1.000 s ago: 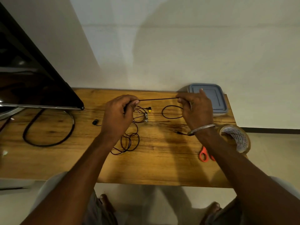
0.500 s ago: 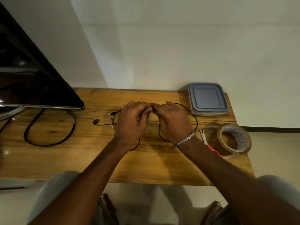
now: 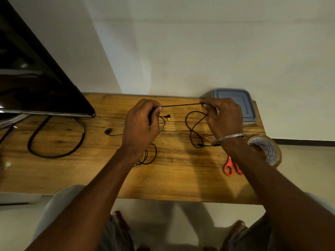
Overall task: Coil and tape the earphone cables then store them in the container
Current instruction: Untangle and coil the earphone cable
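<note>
A thin black earphone cable (image 3: 182, 105) is stretched taut between my two hands above the wooden table (image 3: 177, 174). My left hand (image 3: 141, 125) pinches its left end, and more loops of cable trail down beneath that wrist. My right hand (image 3: 223, 118) pinches the right end, from which a loop hangs to the table with the jack lying near my wrist. A black earbud (image 3: 107, 131) and a yellow-tipped piece (image 3: 169, 117) lie on the wood. The grey lidded container (image 3: 237, 104) stands at the back right, partly behind my right hand.
A brown tape roll (image 3: 266, 151) sits at the table's right edge, with orange-handled scissors (image 3: 229, 167) in front of it under my right forearm. A dark monitor (image 3: 32, 78) fills the left, and its thick black cord (image 3: 54, 140) loops on the table.
Half a second ago my hands were together at the table's middle; they have drawn apart and pulled the cable straight, as they held it a second ago.
</note>
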